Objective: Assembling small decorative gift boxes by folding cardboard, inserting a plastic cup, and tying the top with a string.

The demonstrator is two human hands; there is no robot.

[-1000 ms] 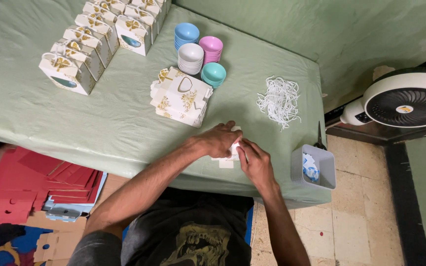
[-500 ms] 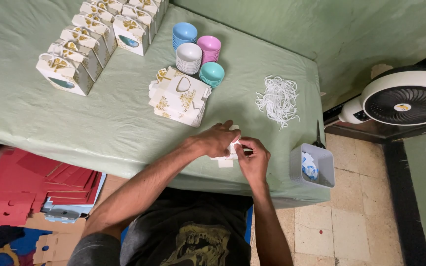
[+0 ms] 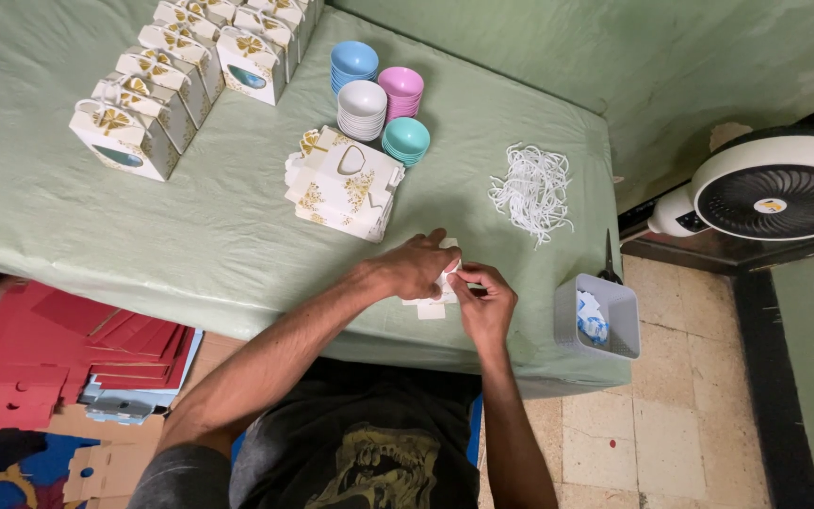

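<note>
**Both hands on a small white card piece at the table's near edge**

From the head camera we see the left hand (image 3: 418, 266) and the right hand (image 3: 484, 302) meeting over a small flat white cardboard piece (image 3: 435, 300), which lies on the green cloth-covered table (image 3: 237, 236) close to its near edge. Both hands have fingers curled and pinching the piece between them. Just beyond the left hand sits a stack of flat white-and-gold box blanks (image 3: 343, 184), with stacks of blue, white, pink and teal plastic bowls (image 3: 377, 102) behind it. A heap of white cords (image 3: 531, 191) lies to the right. Rows of folded white gift boxes with gold bows (image 3: 181, 75) stand far left. A grey plastic basket (image 3: 597, 316) hangs off the right corner.
</note>
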